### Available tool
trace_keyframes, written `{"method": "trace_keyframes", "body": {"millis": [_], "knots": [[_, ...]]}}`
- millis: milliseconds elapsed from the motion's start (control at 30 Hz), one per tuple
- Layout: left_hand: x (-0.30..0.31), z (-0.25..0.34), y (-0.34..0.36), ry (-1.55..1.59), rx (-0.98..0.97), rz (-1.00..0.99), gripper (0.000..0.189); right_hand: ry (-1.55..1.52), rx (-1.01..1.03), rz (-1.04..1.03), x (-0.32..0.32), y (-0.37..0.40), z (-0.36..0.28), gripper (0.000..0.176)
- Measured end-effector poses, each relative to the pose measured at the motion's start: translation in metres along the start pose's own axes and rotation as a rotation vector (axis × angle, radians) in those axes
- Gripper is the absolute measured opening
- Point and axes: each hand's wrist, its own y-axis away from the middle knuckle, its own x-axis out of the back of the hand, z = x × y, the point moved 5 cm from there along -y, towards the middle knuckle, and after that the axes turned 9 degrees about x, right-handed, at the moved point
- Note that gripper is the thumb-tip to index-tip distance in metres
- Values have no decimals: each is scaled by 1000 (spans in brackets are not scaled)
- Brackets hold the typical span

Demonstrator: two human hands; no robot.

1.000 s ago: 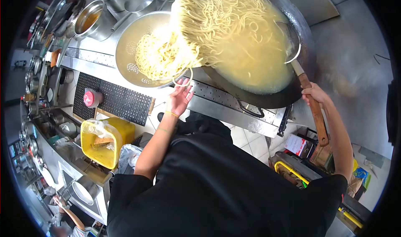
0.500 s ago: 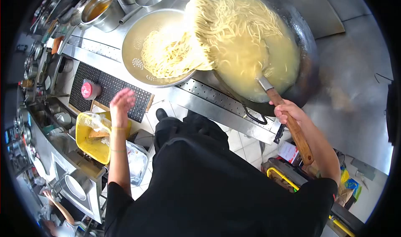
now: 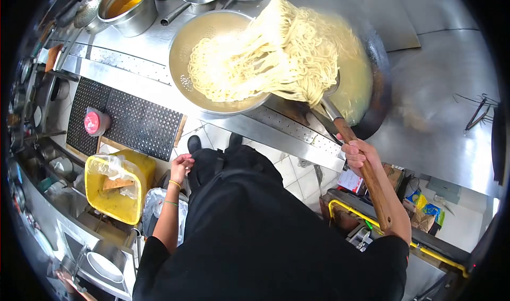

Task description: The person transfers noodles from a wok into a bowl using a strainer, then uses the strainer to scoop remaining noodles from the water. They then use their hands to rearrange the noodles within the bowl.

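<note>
Noodles [image 3: 297, 51] stretch from the wok [image 3: 378, 78] to the colander [image 3: 181, 57] beside it, your right hand [image 3: 360, 155] wrapping its fingers round the wooden handle [image 3: 373, 189], probably for distance from heat, your left hand [image 3: 181, 167] half-curled, seemingly empty, well apart.

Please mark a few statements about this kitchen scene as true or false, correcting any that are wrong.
1. The right hand grips a wooden handle. True.
2. The left hand holds a spoon. False: the left hand is down by the person's side, and no tool shows in it.
3. Noodles stretch between the colander and the wok. True.
4. The yellow bin is on the person's right. False: the yellow bin is on the left.
5. A pot contains orange liquid. True.
</note>
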Motion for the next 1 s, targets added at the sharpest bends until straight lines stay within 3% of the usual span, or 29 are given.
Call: {"method": "trace_keyframes", "body": {"millis": [200,367,467,667,867,900,933,967,1000], "knots": [[132,-67,-26,-48,169,152,23,-84,104,1,-46,9,25,34],[190,-106,-43,-34,235,183,19,-131,170,-45,-86,28,43,40],[202,-130,-59,-30,257,143,21,-69,185,-106,-114,36,54,41],[180,-138,-60,-130,316,105,27,113,181,-8,-149,34,92,44],[164,-152,-36,-104,287,86,26,605,134,133,-157,4,116,47],[160,-165,-34,-273,227,68,27,630,115,117,-155,-5,116,48],[152,-161,-20,-675,-117,64,25,618,115,117,-155,-13,116,48],[146,-167,-6,-857,-298,63,25,703,126,135,-154,-21,116,49],[144,-180,-1,-880,-293,33,25,789,139,151,-152,-30,114,49]]}}
